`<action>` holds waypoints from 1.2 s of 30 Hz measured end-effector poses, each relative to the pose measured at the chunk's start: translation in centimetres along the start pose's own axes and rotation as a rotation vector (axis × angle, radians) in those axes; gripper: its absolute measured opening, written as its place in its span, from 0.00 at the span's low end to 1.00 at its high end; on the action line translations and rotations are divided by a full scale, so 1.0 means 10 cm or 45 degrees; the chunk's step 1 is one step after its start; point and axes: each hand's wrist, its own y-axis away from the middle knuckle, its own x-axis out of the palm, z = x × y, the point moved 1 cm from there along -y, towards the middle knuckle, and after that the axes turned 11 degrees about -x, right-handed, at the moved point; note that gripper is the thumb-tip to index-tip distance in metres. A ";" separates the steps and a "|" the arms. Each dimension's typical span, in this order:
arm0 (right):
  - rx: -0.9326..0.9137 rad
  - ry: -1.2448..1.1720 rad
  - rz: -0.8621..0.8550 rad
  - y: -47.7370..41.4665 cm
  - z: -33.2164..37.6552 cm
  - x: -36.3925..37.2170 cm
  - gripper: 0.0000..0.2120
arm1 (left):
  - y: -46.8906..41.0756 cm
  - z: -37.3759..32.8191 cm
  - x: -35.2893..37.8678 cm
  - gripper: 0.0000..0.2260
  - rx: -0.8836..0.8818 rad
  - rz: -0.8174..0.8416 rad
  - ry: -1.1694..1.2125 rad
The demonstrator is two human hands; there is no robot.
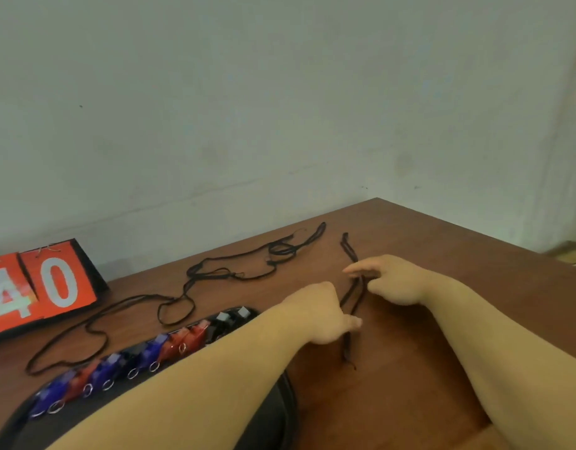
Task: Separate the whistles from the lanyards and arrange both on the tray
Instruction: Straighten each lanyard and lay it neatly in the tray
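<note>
A row of several blue, red and black whistles (143, 355) with silver rings lies along the far rim of a dark tray (281, 407) at the lower left. A black lanyard (349, 251) stretches straight on the wooden table between my hands. My left hand (322, 315) pinches its near part, fingers closed on the cord. My right hand (390, 280) pinches it farther up, thumb and fingers on the cord. Several loose black lanyards (215, 271) lie tangled on the table beyond the tray.
An orange flip scoreboard (43, 290) reading 40 stands at the far left by the wall. The table's far corner (377, 199) meets a pale wall. My forearms cross over the tray.
</note>
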 end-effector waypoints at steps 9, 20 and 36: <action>-0.157 0.024 -0.106 -0.04 0.01 0.10 0.08 | -0.02 0.15 -0.07 0.06 -0.042 -0.119 0.225; -0.321 -0.339 -0.533 0.11 1.02 -0.01 0.04 | 0.88 1.30 -0.77 0.08 0.069 -0.525 0.897; -0.506 -0.234 -0.283 -0.52 2.58 0.72 0.02 | 1.55 3.78 -0.46 0.12 -0.279 -0.652 1.832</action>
